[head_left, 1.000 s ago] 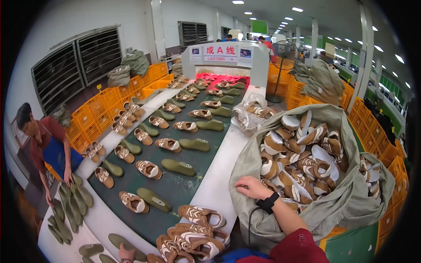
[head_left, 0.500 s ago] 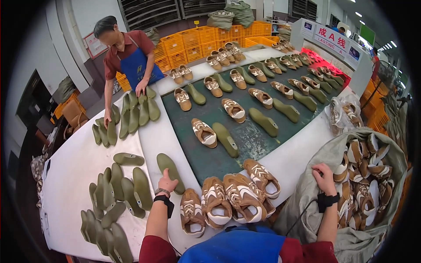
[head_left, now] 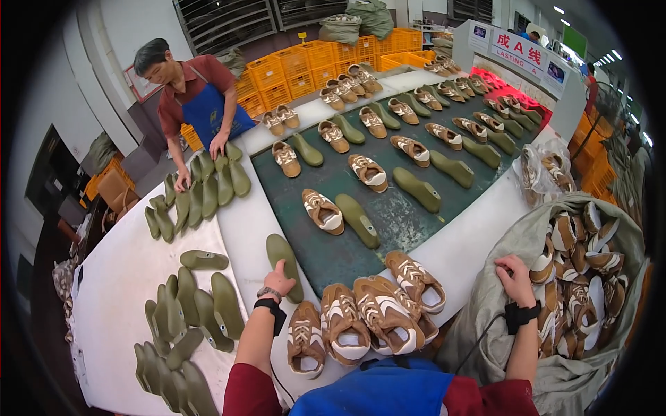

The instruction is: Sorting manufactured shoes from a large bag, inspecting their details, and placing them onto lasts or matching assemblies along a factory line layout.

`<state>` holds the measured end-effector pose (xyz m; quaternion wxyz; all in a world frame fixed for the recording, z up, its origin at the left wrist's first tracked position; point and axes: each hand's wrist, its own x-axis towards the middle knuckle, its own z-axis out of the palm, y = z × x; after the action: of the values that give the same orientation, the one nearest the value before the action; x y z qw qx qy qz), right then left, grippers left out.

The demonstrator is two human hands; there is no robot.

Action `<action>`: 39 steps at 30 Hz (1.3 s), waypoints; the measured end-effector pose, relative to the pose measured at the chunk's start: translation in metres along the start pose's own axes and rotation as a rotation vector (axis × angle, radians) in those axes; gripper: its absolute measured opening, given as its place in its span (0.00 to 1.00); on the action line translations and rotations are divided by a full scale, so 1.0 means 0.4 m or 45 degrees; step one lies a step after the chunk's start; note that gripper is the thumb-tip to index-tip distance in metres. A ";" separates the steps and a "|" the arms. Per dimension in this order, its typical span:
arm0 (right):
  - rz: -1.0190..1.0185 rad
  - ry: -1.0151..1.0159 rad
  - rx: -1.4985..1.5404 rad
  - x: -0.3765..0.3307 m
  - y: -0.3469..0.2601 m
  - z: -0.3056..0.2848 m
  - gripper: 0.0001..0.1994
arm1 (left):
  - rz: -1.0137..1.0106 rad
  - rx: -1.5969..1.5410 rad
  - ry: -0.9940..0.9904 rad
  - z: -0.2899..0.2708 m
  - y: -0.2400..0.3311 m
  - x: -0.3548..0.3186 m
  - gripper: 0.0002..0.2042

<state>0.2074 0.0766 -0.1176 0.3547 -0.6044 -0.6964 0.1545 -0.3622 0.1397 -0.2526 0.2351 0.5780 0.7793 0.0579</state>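
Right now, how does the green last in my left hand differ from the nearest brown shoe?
The green last is smooth and plain, while the brown shoe has white laces and an opening for the foot. Your left hand holds the last; no hand touches the shoe. Both are foot-shaped.

Dark-red sleeves (head_left: 251,390); blue apron (head_left: 374,394); black wristbands (head_left: 520,317) – one per arm; greyish bracelet (head_left: 269,293) on left wrist; thin black cable (head_left: 479,338) – right side

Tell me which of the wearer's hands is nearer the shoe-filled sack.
Right. The right hand is at the rim of the sack; the left hand is farther left, on a green last.
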 end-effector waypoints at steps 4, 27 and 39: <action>0.097 -0.008 -0.019 -0.006 -0.010 -0.002 0.07 | -0.017 -0.027 0.029 0.016 0.094 0.075 0.33; -0.098 0.073 -0.124 -0.012 0.068 0.008 0.08 | -0.030 -0.251 -0.325 0.035 0.106 0.075 0.33; 0.334 0.847 -0.555 0.008 0.110 -0.319 0.21 | 0.440 -0.314 -0.284 -0.175 0.185 -0.369 0.26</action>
<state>0.3264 0.0621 -0.0554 0.4015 -0.7659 -0.4772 -0.1563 -0.2952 0.0394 -0.1199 0.3751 0.6724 0.6251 0.1280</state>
